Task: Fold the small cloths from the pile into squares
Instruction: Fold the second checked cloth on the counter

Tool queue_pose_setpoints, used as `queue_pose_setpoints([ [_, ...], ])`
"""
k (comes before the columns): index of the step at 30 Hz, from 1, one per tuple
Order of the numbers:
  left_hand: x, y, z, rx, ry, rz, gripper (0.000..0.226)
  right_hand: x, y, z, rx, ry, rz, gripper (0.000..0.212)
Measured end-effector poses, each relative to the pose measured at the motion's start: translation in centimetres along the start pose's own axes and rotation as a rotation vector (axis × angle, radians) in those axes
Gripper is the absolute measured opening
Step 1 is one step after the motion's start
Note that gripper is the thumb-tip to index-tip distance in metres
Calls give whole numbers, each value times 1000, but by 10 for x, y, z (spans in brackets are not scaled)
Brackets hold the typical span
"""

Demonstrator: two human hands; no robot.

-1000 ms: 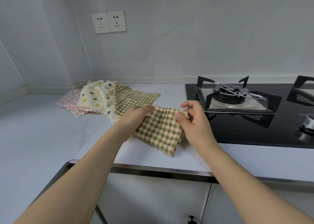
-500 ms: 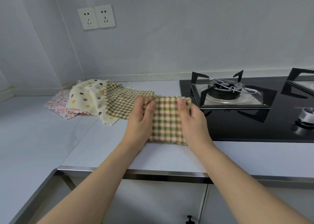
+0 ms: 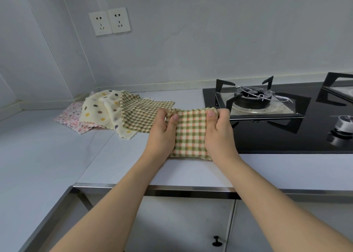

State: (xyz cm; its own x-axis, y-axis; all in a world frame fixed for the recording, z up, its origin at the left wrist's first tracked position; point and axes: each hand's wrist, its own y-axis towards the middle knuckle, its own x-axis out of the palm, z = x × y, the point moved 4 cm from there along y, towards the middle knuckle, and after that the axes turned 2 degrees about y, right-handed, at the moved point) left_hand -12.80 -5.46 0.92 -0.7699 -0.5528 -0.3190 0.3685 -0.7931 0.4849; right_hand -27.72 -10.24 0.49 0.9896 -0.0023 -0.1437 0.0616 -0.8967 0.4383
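Note:
A green, pink and cream checked cloth (image 3: 191, 133) lies folded on the white counter (image 3: 114, 160) beside the hob. My left hand (image 3: 162, 135) pinches its far left corner, thumb on top. My right hand (image 3: 219, 135) pinches its far right corner the same way. To the left sits the pile: another green checked cloth (image 3: 141, 114) on top, a cream cloth with coloured dots (image 3: 99, 108) under it, and a pink flowered cloth (image 3: 71, 118) at the bottom.
A black glass gas hob (image 3: 277, 137) with a burner and pan support (image 3: 252, 97) lies right next to my right hand. A knob (image 3: 342, 127) is at the far right. Two wall sockets (image 3: 109, 21) sit above the pile. The steel counter edge (image 3: 172, 187) runs below.
The checked cloth went from hanging loosely between my hands to lying flat and folded on the counter. Both hands moved together to its far corners.

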Motion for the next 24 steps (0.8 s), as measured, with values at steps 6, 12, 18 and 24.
queue_pose_setpoints([
  [6, 2, -6, 11, -81, 120, -19, 12, 0, -7, -10, 43, -61, -33, 29],
  [12, -9, -30, 37, -115, 10, 47, 20, -12, -16, -24, 167, -62, -22, 30],
  [18, -19, -30, 52, -134, -48, 80, 27, -19, -17, -43, 74, -206, -93, 33],
  [24, -12, 5, 34, -160, -42, 121, 29, -4, 21, -36, 40, -240, -100, 30],
])
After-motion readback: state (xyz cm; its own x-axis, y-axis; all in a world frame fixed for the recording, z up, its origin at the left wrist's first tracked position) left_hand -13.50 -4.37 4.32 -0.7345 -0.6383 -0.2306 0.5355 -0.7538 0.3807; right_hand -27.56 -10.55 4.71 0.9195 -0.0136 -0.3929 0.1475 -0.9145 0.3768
